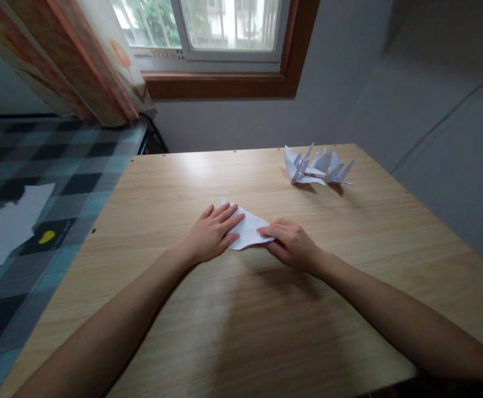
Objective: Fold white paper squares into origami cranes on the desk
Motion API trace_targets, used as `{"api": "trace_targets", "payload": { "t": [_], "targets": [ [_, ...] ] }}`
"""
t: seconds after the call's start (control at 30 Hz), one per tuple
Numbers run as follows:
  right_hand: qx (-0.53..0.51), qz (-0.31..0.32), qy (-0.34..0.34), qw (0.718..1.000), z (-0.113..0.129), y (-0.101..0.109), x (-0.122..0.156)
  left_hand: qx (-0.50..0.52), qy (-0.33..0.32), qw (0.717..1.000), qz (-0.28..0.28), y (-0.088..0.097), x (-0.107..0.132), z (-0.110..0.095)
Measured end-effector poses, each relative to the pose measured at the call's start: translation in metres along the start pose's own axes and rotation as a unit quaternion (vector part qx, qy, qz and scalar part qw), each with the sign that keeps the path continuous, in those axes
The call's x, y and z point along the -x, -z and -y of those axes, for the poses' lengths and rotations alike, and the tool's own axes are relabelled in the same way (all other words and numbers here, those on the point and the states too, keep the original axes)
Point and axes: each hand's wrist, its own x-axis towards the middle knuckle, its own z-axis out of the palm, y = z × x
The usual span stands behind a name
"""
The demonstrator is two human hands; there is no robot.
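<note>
A folded sheet of white paper [250,228], roughly triangular, lies on the wooden table [175,331] between my hands. My left hand [217,229] rests flat across its left part, fingers stretched out and pressing it down. At the paper's right corner, my right hand [289,240] pinches the edge between thumb and fingers, with that corner slightly lifted. Beneath my palms the paper is hidden.
Several folded white paper cranes [303,168] stand together at the table's far right. To the left, white paper sheets [13,224] lie on a checked cloth [88,179]. A curtain [88,61] hangs beside the window [229,27]; a wall [444,143] borders the right side.
</note>
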Motion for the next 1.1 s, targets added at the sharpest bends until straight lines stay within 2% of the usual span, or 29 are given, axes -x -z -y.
{"api": "trace_targets", "payload": {
  "t": [0.13,0.23,0.4,0.57,0.63,0.73,0.9,1.0,1.1],
  "targets": [
    [-0.013,-0.052,-0.114,0.992,0.001,0.0,-0.002,0.0,0.015,1.0,0.004,0.001,0.0,-0.001],
    [-0.005,-0.052,-0.13,0.99,0.0,-0.002,-0.004,0.008,0.024,1.0,0.001,0.001,0.0,-0.002],
    [0.092,-0.011,-0.094,0.991,0.0,-0.005,-0.005,-0.003,0.038,0.999,-0.003,-0.001,0.0,-0.005],
    [0.16,0.054,0.04,0.985,-0.002,-0.003,-0.004,-0.033,0.011,0.999,0.002,0.0,-0.001,-0.013],
    [0.184,0.082,0.07,0.977,0.001,0.002,-0.004,-0.045,0.0,0.999,0.007,0.001,-0.001,-0.018],
    [0.229,0.14,0.071,0.961,0.011,0.014,-0.006,-0.05,-0.009,0.998,0.026,0.003,-0.001,-0.023],
    [0.28,0.223,0.032,0.933,0.028,0.03,-0.011,-0.043,-0.051,0.996,0.065,0.007,-0.004,-0.025],
    [0.294,0.232,0.043,0.926,0.03,0.031,-0.013,-0.02,-0.058,0.997,0.055,0.007,-0.005,-0.026],
    [0.3,0.209,0.066,0.928,0.025,0.027,-0.013,0.015,-0.057,0.998,0.024,0.005,-0.004,-0.026]
  ]
}}
